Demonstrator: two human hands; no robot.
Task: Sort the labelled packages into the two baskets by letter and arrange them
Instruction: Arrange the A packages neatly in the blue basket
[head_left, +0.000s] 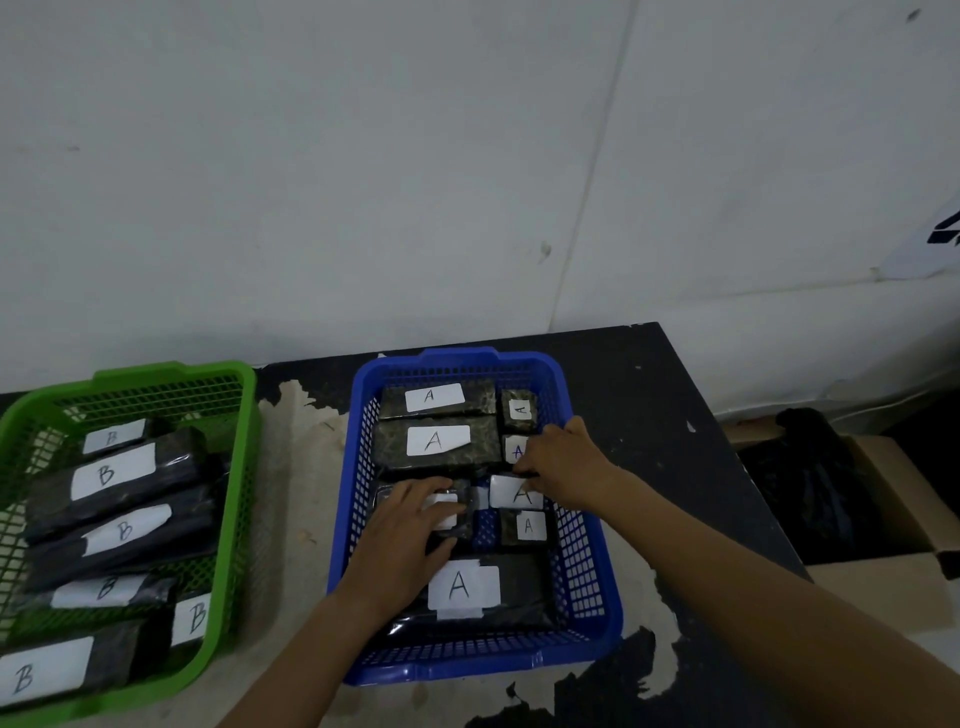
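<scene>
Your left hand (410, 525) lies palm down, fingers fairly straight and spread, on a black film-wrapped package (464, 525) in the middle-left of the blue plastic mesh basket (582, 551), and it covers most of that package's white label. Your right hand (566, 462) reaches in from the right, its fingers curled and pinching the far edge of a small black wrapped package with a white label marked A (514, 492). That package sits tilted just beside the one under your left hand. Around them in the same basket lie more black packages labelled A: two long ones (436, 397) side by side at the far end, two small ones (519, 410) in the far right corner, the nearer partly hidden by your fingers, another small one (525, 527) on the near side of the tilted package, and a large one (467, 587) across the near end. To the left, apart from it, stands a green plastic mesh basket (249, 467) holding six black packages labelled B (106, 475), lying roughly in a row from far to near. Both baskets sit on a dark tabletop with pale worn patches (649, 415). Off its right edge is an open cardboard box (883, 582) with a black plastic bag (815, 483) in it.
</scene>
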